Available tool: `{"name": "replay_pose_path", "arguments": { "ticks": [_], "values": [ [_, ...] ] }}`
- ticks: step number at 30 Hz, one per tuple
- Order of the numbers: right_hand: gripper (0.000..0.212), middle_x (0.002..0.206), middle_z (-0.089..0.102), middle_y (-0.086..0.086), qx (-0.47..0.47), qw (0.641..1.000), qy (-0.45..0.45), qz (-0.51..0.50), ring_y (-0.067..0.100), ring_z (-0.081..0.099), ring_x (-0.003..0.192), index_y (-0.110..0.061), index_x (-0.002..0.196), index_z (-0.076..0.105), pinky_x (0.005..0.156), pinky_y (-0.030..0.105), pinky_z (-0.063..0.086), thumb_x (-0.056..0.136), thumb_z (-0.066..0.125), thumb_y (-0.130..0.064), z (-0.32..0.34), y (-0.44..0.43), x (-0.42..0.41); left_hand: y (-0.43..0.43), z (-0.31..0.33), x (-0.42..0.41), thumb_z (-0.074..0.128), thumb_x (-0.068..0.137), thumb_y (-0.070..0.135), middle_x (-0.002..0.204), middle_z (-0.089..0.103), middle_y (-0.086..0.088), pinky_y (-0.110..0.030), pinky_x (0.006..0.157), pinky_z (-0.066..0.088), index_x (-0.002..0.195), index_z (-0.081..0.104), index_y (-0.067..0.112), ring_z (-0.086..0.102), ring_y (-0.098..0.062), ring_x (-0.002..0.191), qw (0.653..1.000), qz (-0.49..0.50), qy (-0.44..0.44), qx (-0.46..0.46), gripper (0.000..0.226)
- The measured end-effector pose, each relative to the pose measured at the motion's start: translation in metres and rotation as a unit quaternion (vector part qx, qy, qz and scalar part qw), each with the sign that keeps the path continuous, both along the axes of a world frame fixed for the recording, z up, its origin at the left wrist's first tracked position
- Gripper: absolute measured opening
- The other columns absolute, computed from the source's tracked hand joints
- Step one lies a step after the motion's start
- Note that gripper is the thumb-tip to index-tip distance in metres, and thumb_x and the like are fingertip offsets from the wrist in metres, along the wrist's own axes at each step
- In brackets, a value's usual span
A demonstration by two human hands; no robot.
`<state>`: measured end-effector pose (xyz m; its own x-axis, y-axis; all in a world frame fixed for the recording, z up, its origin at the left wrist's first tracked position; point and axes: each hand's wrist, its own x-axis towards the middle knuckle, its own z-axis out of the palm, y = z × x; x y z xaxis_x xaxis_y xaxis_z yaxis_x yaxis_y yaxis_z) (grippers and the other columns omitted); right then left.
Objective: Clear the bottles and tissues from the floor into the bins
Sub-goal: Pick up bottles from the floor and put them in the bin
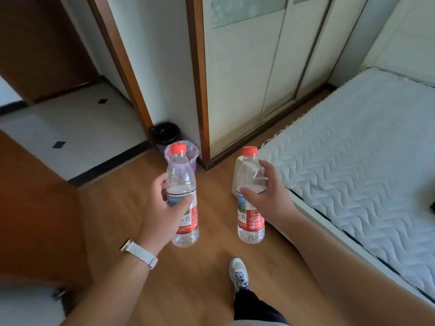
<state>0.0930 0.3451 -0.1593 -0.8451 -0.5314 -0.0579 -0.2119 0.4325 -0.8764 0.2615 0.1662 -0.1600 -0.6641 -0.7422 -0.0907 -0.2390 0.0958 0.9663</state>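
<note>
While the person stood on the wooden floor [131,196], both arms reached forward, each with a bottle held upright above the boards. At the far left a brown door [35,208] stood open beside a tiled doorway. The left hand [162,208], with a pale wristband [141,254] on its wrist, was wrapped around the middle of the left bottle [182,198], thumb across the front of the label and fingers curled behind it. That bottle was clear plastic with a red cap and a red and white label, and only a little water showed in it.

Beyond it, against the wall by the door frame, stood a black bin [166,134], and just in front of that a purple bin [188,158] lined with a pale bag, partly hidden behind the left bottle's neck.

Further right, the right bottle [250,201], of the same kind, was gripped by the right hand [268,191] around its upper half, thumb in front and fingers closed round the shoulder. A white box-like object [236,175] sat on the floor behind it, at the corner of the bed. Below, a white shoe [239,271] rested on the boards. A quilted white mattress [353,149] filled the right side, with sliding wardrobe doors [247,78] behind.
</note>
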Motion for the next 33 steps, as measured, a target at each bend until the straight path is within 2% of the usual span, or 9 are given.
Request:
{"name": "replay_pose_path", "arguments": {
  "ticks": [3, 9, 12, 14, 16, 18, 21, 28, 33],
  "values": [
    [0.07, 0.118, 0.052, -0.014, -0.005, 1.0, -0.012, 0.025, 0.012, 0.058, 0.101, -0.047, 0.131, 0.028, 0.079, 0.033, 0.054, 0.078, 0.073, -0.039, -0.005, -0.038, -0.04, -0.024, -0.001, -0.024, 0.078, 0.079, 0.027, 0.113, 0.059, 0.017, -0.024, 0.071, 0.055, 0.123, 0.042, 0.045, 0.065, -0.003, 0.095, 0.999, 0.028, -0.023, -0.019, 0.06],
    [0.07, 0.116, 0.052, -0.014, -0.028, 0.997, -0.032, 0.069, 0.01, 0.058, 0.1, -0.04, 0.135, 0.03, 0.064, 0.017, 0.044, 0.08, 0.073, -0.033, 0.0, -0.093, -0.125, -0.066, 0.013, -0.091, 0.077, 0.079, 0.031, 0.117, 0.056, 0.019, -0.021, 0.072, 0.052, 0.128, 0.04, 0.042, 0.062, -0.008, 0.099, 0.995, 0.058, -0.062, -0.058, 0.062],
    [0.068, 0.109, 0.05, -0.024, -0.025, 0.996, -0.025, 0.085, 0.005, 0.056, 0.096, -0.042, 0.132, 0.032, 0.067, 0.017, 0.044, 0.08, 0.074, -0.035, 0.002, -0.119, -0.155, -0.08, 0.014, -0.11, 0.077, 0.079, 0.033, 0.119, 0.056, 0.018, -0.022, 0.076, 0.051, 0.129, 0.04, 0.042, 0.062, -0.01, 0.102, 0.993, 0.084, -0.068, -0.053, 0.064],
    [0.067, 0.111, 0.049, -0.02, -0.03, 0.993, -0.03, 0.109, 0.005, 0.056, 0.097, -0.04, 0.133, 0.032, 0.071, 0.02, 0.045, 0.081, 0.074, -0.034, 0.004, -0.139, -0.167, -0.09, 0.011, -0.116, 0.078, 0.079, 0.033, 0.12, 0.057, 0.017, -0.022, 0.079, 0.052, 0.13, 0.04, 0.041, 0.062, -0.011, 0.104, 0.992, 0.098, -0.067, -0.047, 0.064],
    [0.066, 0.117, 0.05, -0.014, -0.032, 0.989, -0.038, 0.137, 0.009, 0.056, 0.103, -0.038, 0.133, 0.032, 0.074, 0.023, 0.048, 0.082, 0.073, -0.032, 0.007, -0.159, -0.171, -0.1, 0.008, -0.117, 0.078, 0.078, 0.032, 0.121, 0.058, 0.014, -0.029, 0.085, 0.054, 0.131, 0.041, 0.038, 0.062, -0.014, 0.107, 0.991, 0.113, -0.066, -0.039, 0.064],
    [0.064, 0.12, 0.052, -0.011, -0.038, 0.986, -0.042, 0.159, 0.013, 0.057, 0.107, -0.039, 0.13, 0.033, 0.084, 0.034, 0.053, 0.081, 0.074, -0.033, 0.011, -0.178, -0.169, -0.112, 0.009, -0.115, 0.078, 0.078, 0.031, 0.122, 0.058, 0.013, -0.038, 0.09, 0.055, 0.131, 0.042, 0.036, 0.062, -0.016, 0.108, 0.988, 0.133, -0.063, -0.036, 0.064],
    [0.062, 0.12, 0.052, -0.014, -0.027, 0.98, -0.043, 0.192, 0.014, 0.057, 0.107, -0.043, 0.127, 0.033, 0.091, 0.042, 0.053, 0.08, 0.073, -0.038, 0.011, -0.213, -0.165, -0.136, 0.012, -0.113, 0.077, 0.079, 0.029, 0.122, 0.058, 0.012, -0.038, 0.092, 0.053, 0.132, 0.042, 0.034, 0.062, -0.015, 0.107, 0.985, 0.159, -0.058, -0.039, 0.064],
    [0.062, 0.118, 0.051, -0.017, 0.0, 0.978, -0.029, 0.206, 0.013, 0.057, 0.105, -0.045, 0.128, 0.032, 0.087, 0.032, 0.053, 0.08, 0.072, -0.045, -0.002, -0.3, -0.149, -0.202, -0.008, -0.092, 0.076, 0.08, 0.026, 0.122, 0.057, 0.013, -0.033, 0.091, 0.052, 0.13, 0.041, 0.036, 0.06, -0.015, 0.107, 0.979, 0.199, -0.05, -0.002, 0.062],
    [0.066, 0.119, 0.051, -0.015, 0.025, 0.984, -0.01, 0.179, 0.014, 0.057, 0.104, -0.043, 0.13, 0.031, 0.084, 0.029, 0.052, 0.08, 0.073, -0.041, -0.01, -0.373, -0.134, -0.284, -0.018, -0.076, 0.077, 0.079, 0.03, 0.122, 0.058, 0.013, -0.043, 0.093, 0.053, 0.131, 0.042, 0.036, 0.062, -0.017, 0.107, 0.982, 0.186, -0.036, 0.019, 0.063]
  ]
}}
